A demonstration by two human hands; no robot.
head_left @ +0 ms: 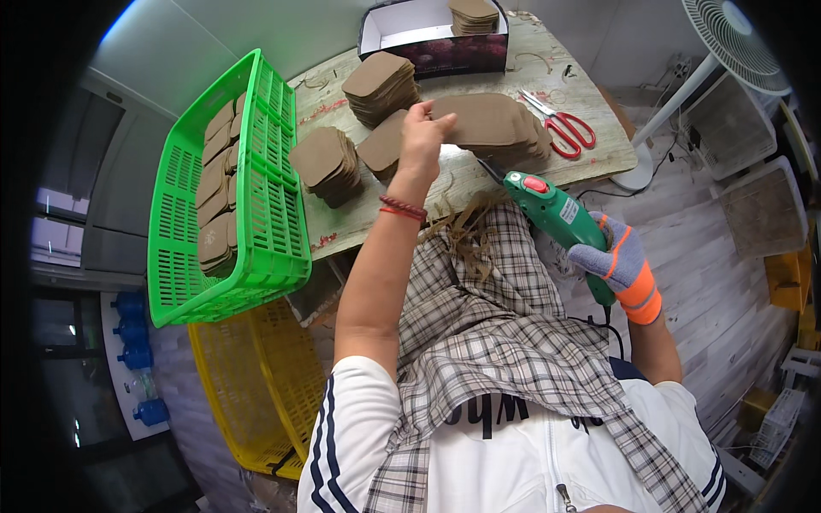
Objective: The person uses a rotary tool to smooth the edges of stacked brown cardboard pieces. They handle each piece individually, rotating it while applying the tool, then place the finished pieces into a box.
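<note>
Pale wood planks form the table (590, 150) in the upper middle of the frame, and its near edge is hidden behind the person's forearm and checked cloth. A brown flat piece (483, 120) is held above the table centre by the left hand (422, 137), whose fingers are pinched on its left edge; the fingertips themselves are covered by the piece. Beneath it more brown stacks (380, 85) are spread over the table, and how many pieces each holds cannot be made out. At right of centre a green power tool (560, 218) is gripped by the gloved right hand (620, 269), fingers wrapped closed around the handle; its thin tip is pointed towards the held piece, and whether it touches cannot be told. Red scissors (564, 128) are laid on the table at upper right. A green basket (248, 231) is propped at upper left, tilted against the table edge, with rows of brown pieces stood inside. Below it a yellow basket (256, 393) is partly hidden, its contents unseen. At the top edge an open box (402, 30) is seen with one more stack in its right end. A white fan (735, 43) is cut off at the upper right corner.
</note>
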